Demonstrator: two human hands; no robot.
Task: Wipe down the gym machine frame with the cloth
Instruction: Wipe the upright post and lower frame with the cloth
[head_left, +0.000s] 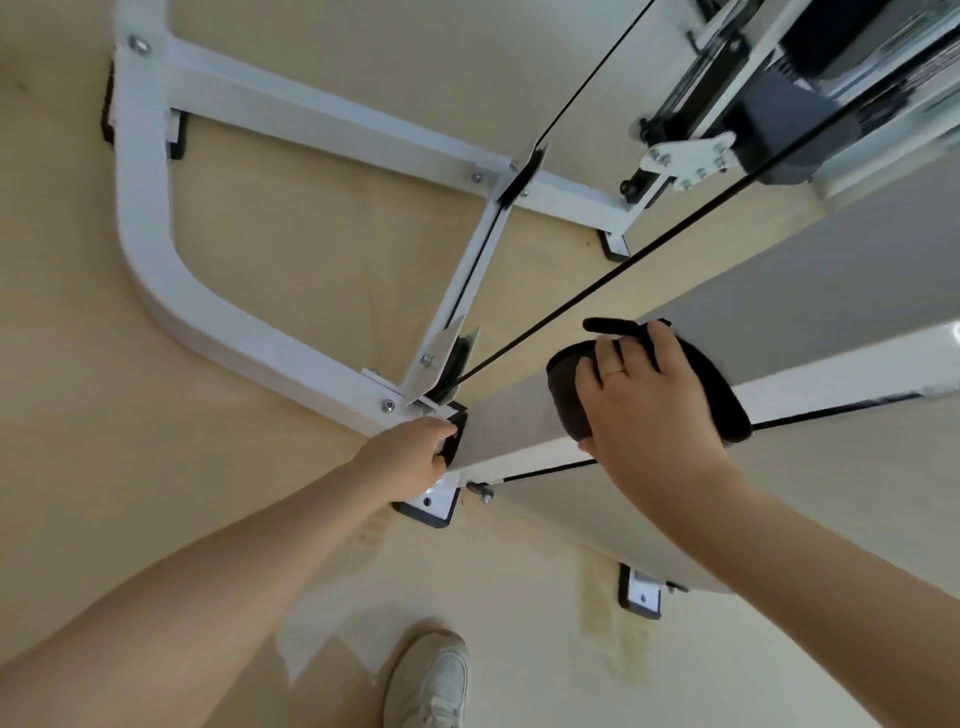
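the floor was a pale beige sheet, scuffed and stained near the bottom of the head view, where a lighter torn-looking patch lay just beside a white sneaker. on it stood the gym machine frame, white painted tube with a curved base bar at the left, a straight cross bar running toward the upper right, and black rubber feet under the bolted plates. a thin black cable ran diagonally from a pulley bracket low in the frame up toward the top right, where a dark weight stack and guide rods showed, somewhat blurred.

a broad grey-white upright beam of the frame slanted from the lower centre to the right edge. the cloth, dark and folded, lay draped over this beam about midway along the visible part. the right hand pressed on top of the cloth, fingers spread and bent over it and the thumb hooked round the near edge of the beam, so the cloth was held against the metal. a ring showed on one finger.

the left hand reached to the lower end of the same beam, its fingers curled round the black end cap there, gripping it. both forearms were bare.

no containers were seen.
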